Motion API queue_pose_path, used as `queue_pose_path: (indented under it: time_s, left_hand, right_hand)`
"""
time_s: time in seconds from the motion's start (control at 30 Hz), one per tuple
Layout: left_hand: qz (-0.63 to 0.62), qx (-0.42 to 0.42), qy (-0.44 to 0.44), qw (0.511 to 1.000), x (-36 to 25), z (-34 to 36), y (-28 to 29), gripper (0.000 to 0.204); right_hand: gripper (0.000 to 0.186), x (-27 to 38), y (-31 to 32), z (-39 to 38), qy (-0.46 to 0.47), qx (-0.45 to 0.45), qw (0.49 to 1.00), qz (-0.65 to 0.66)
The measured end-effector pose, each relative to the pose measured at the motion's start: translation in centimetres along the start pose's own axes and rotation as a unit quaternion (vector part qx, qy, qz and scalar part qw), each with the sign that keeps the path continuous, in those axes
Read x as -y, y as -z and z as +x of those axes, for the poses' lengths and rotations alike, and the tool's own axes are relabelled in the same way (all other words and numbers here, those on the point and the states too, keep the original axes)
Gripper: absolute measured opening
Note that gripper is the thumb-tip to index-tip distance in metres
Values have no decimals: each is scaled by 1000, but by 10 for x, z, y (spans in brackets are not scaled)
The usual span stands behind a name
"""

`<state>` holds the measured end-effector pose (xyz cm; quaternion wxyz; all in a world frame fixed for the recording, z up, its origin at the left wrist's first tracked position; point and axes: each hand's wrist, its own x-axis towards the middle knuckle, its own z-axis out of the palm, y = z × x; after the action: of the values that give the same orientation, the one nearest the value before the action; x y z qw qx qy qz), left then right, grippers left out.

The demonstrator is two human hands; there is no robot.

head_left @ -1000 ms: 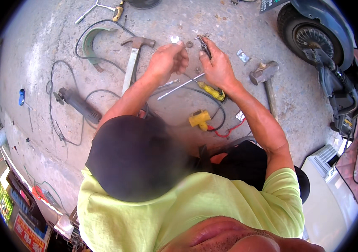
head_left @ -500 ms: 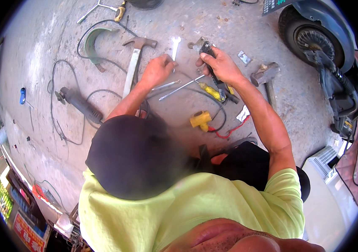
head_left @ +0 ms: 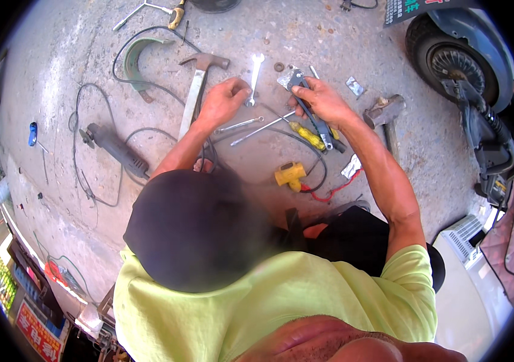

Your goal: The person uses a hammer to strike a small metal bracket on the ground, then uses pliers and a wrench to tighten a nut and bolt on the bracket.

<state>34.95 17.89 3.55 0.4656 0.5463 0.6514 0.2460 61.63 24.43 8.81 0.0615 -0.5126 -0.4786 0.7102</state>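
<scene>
My right hand (head_left: pixel 323 101) grips a long black-and-grey hand tool (head_left: pixel 310 108), its lower end over yellow-handled tools (head_left: pixel 308 136). The tool's exact kind is unclear. At its upper end lies a small clear packet (head_left: pixel 284 78), with a round metal ring (head_left: pixel 278 67) just beyond. My left hand (head_left: pixel 225 101) has its fingers curled together, fingertips beside the lower end of a silver open-end wrench (head_left: pixel 255 78); whatever they may pinch is hidden. A claw hammer (head_left: pixel 192 99) lies left of that hand. Nearer me are a second wrench (head_left: pixel 240 125) and a long thin metal shaft (head_left: pixel 263 129).
An angle grinder (head_left: pixel 115 148) with its cable lies left, near a curved green guard (head_left: pixel 131 63). A yellow connector (head_left: pixel 290 175) with red wire sits close to me. Rightward are another hammer (head_left: pixel 384 111), a foil packet (head_left: pixel 355 87) and a scooter wheel (head_left: pixel 459 60).
The tool in my right hand has turned, showing a broader grey side, and its top has moved off the ring. My left fingers have shifted slightly left, uncovering the wrench's lower end.
</scene>
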Motion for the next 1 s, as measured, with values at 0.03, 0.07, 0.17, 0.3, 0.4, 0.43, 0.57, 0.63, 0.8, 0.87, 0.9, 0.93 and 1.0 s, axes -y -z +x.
queue_pose_path:
  time_s: [0.03,0.07,0.17,0.3,0.4,0.43,0.57,0.63,0.8,0.87,0.9,0.93,1.0]
  left_hand:
    - [-17,0,-10,1000,-2,1,-2,26]
    - [-12,3,-6,1000,-3,2,-3,26]
    - [-1,8,-3,1000,-1,6,-6,25]
    - [4,-4,-3,1000,3,5,-5,24]
    - [23,-20,7,1000,3,4,-2,23]
    - [34,-25,9,999,3,3,-1,23]
    - [96,-7,-43,994,12,2,-8,23]
    - [133,-13,-75,988,12,0,-15,21]
    - [136,-8,-97,986,10,0,-22,21]
    - [93,0,-72,993,7,0,-23,21]
    - [56,4,-62,996,7,1,-23,21]
    - [18,7,-53,998,6,1,-23,21]
    - [-48,16,-29,998,2,1,-23,21]
  right_hand:
    - [26,0,-1,0,0,2,1000,6]
    - [26,-1,-2,0,0,4,1000,13]
    - [25,0,-3,0,-5,9,999,49]
    - [24,-1,0,0,-30,-4,993,116]
    - [26,-12,7,6,-30,-23,992,120]
    - [27,-15,9,6,-24,-30,993,112]
    - [30,-21,12,9,7,-43,995,86]
    - [28,-23,11,9,28,-45,995,83]
    - [40,-19,12,5,-5,18,994,104]
    - [48,-15,10,0,-13,66,982,175]
    - [53,-15,10,-3,-12,96,971,219]
    - [58,-14,9,-4,-11,127,956,263]
    - [63,-9,6,-6,-4,165,945,282]
